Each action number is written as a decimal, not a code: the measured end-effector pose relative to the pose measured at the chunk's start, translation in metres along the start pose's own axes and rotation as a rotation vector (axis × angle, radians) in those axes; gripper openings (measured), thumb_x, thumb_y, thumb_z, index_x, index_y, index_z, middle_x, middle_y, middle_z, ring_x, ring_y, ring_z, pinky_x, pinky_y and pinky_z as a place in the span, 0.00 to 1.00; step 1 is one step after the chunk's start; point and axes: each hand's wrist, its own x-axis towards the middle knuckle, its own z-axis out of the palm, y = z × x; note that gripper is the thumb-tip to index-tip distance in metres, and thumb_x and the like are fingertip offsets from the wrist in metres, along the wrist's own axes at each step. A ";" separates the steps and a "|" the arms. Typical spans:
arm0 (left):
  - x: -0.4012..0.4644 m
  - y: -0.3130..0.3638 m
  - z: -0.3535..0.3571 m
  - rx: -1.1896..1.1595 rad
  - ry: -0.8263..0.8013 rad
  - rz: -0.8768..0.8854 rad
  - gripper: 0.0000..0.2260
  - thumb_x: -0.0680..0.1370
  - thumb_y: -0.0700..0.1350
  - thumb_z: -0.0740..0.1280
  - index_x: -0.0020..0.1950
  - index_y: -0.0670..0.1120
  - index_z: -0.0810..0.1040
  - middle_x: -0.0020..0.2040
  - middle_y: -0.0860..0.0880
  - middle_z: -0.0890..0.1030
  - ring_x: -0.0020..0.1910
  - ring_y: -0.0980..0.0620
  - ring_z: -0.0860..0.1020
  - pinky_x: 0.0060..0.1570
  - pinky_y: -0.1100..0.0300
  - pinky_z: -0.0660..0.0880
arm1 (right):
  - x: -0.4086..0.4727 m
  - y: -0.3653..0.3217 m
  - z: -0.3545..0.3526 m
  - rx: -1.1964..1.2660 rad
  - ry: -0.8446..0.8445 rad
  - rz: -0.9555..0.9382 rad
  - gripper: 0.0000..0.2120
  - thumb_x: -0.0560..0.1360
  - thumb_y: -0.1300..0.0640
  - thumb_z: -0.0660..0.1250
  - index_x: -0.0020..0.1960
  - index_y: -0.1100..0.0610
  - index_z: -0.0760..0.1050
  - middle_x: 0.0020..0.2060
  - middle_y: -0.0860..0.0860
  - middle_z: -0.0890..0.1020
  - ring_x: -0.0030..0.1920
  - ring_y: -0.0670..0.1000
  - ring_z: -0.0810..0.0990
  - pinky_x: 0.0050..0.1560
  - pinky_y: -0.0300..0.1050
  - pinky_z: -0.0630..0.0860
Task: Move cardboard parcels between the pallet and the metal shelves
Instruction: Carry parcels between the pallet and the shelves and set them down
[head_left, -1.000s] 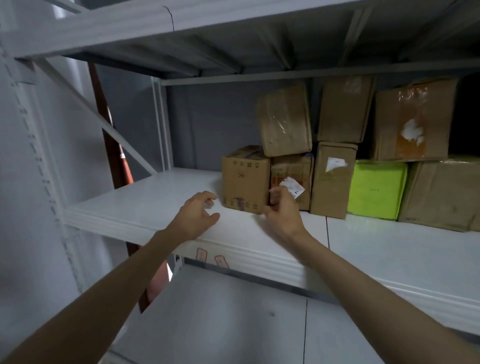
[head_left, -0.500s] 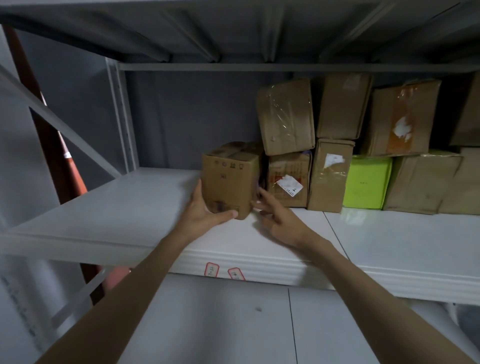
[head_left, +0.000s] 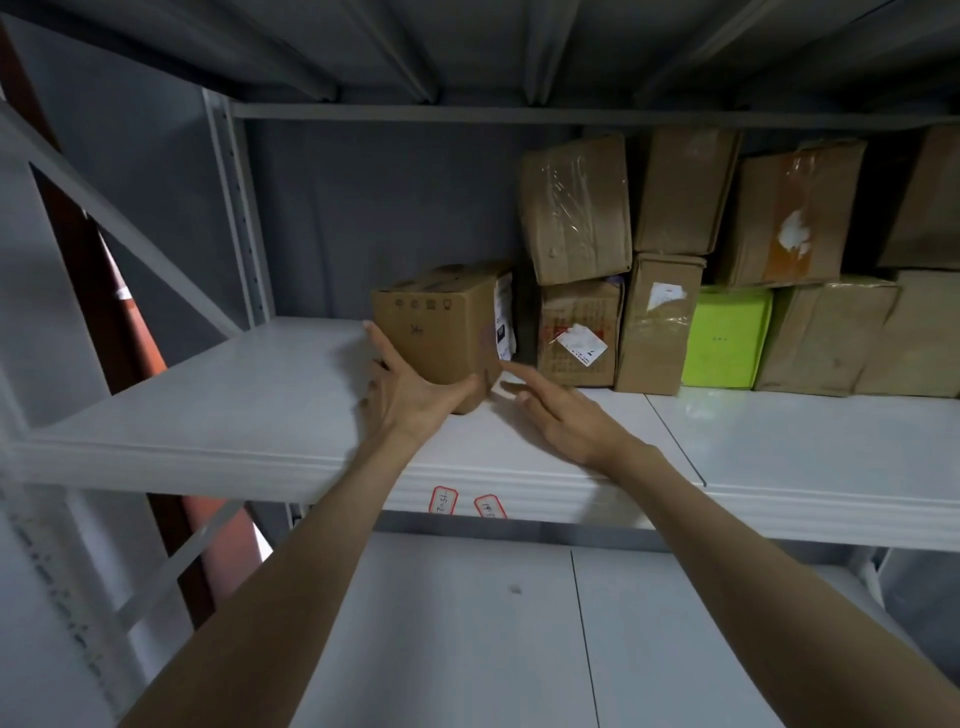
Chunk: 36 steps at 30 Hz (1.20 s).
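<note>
Left hand cupped the near lower corner of a small cardboard parcel, thumb under the front edge and fingers spread up its left face, so it held the box. Right hand lay flat and loose on the white metal shelf, fingers straight, tips just at the parcel's right lower corner, gripping nothing. Parcel stood on the shelf, tilted and turned a bit, just left of the stacked row and apart from it by a dark gap.

Progress, as a judgement: one parcel was being handled at shelf level, not clear whether it was going in or coming out. Row at the back looked placed already: taped parcel on top of a labelled parcel, a tall parcel beside it, lime green box further right, more brown boxes past that. Left part of the shelf had room, lower shelf also bare where seen.

Hidden or unclear: pallet not in view at all. Rightmost boxes cut off by frame edge. Print on the parcel and the two red-bordered tags on the shelf lip too blurred to read. Parcel's underside contact with the shelf hidden by the left hand
</note>
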 end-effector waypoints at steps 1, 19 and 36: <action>0.000 -0.002 -0.005 -0.054 0.003 -0.034 0.65 0.61 0.72 0.73 0.79 0.53 0.30 0.75 0.40 0.63 0.69 0.36 0.69 0.65 0.41 0.68 | -0.002 -0.001 -0.001 0.022 0.039 0.011 0.20 0.86 0.47 0.51 0.78 0.42 0.58 0.70 0.47 0.77 0.68 0.55 0.76 0.66 0.55 0.71; -0.090 -0.057 -0.102 -0.515 -0.017 0.089 0.43 0.75 0.53 0.71 0.82 0.53 0.48 0.75 0.46 0.68 0.69 0.46 0.73 0.68 0.48 0.72 | -0.036 -0.052 0.011 0.600 0.345 0.152 0.36 0.77 0.55 0.73 0.79 0.52 0.58 0.69 0.48 0.75 0.67 0.45 0.75 0.68 0.45 0.73; -0.323 0.021 0.003 -0.559 -0.338 0.247 0.43 0.62 0.56 0.77 0.72 0.47 0.63 0.67 0.51 0.77 0.60 0.58 0.79 0.50 0.68 0.77 | -0.363 -0.021 -0.071 0.563 0.616 0.350 0.34 0.72 0.68 0.71 0.73 0.54 0.64 0.67 0.49 0.71 0.63 0.45 0.74 0.64 0.49 0.77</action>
